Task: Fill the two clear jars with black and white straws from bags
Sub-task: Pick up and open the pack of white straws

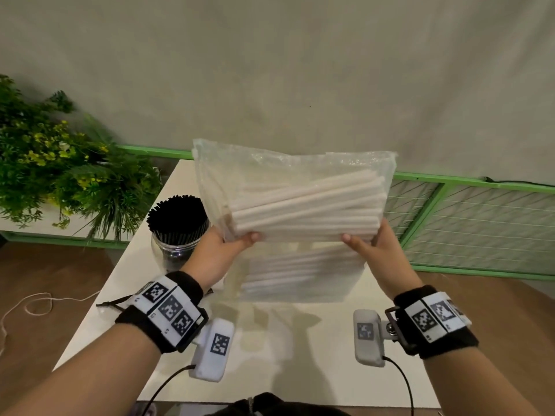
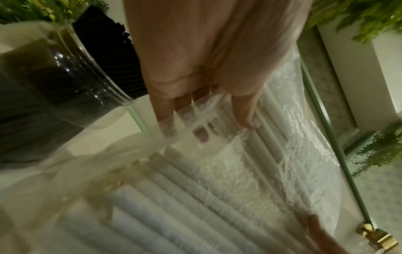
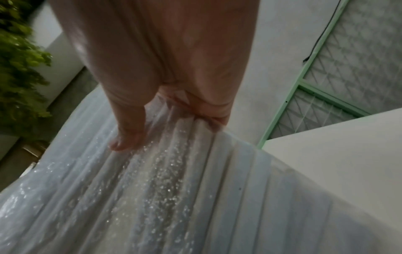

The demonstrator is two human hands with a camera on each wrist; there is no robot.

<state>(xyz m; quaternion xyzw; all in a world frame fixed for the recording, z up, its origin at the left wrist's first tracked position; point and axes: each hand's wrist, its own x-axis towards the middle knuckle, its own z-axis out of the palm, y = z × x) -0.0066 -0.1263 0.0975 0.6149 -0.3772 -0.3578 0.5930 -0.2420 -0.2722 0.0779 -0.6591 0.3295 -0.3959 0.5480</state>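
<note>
Both hands gripped one clear bag of white straws, held up above the table. Nearest the camera, the forearms wore black wristbands with coded tags, and a small white camera unit hung under each wrist with a cable trailing down. Left hand clasped the bag's lower left corner, thumb on the near face; the left wrist view showed its fingers curled behind the plastic and its thumb pressing the front. Right hand clasped the lower right corner the same way, thumb flat on the film and fingers wrapped round the far side. The straws lay roughly level inside, slightly fanned, with slack plastic standing above them.

Under the raised bag, a second bag of white straws lay flat on the table. To its left stood a jar packed with black straws, upright, their ends rising above the rim; it was just beside the left hand but not touching it. No other jar could be made out.

Beyond the table's far left edge was a leafy plant with yellow flowers. A green-framed mesh panel ran along the right, below a plain wall.
</note>
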